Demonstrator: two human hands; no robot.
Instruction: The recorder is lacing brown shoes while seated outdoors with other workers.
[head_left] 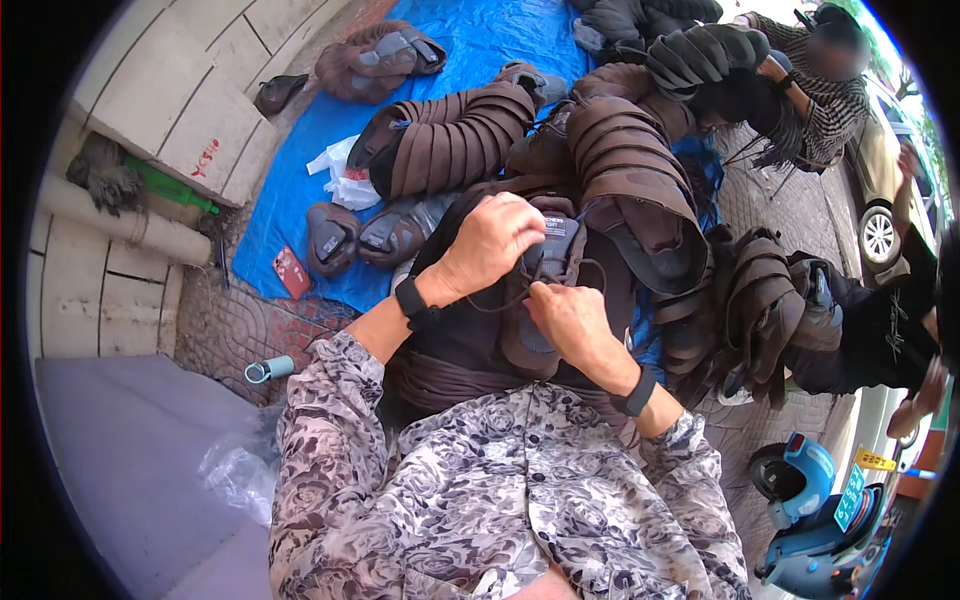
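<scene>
Between both hands, brown shoe upper point(545, 290) (dark lace threaded).

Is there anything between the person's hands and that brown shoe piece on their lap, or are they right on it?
Nothing visible stands between them. The left hand rests directly on top of the brown shoe upper, and the right hand pinches the dark lace at its front. The stacks of brown uppers lie beyond, on the blue tarp.
</scene>
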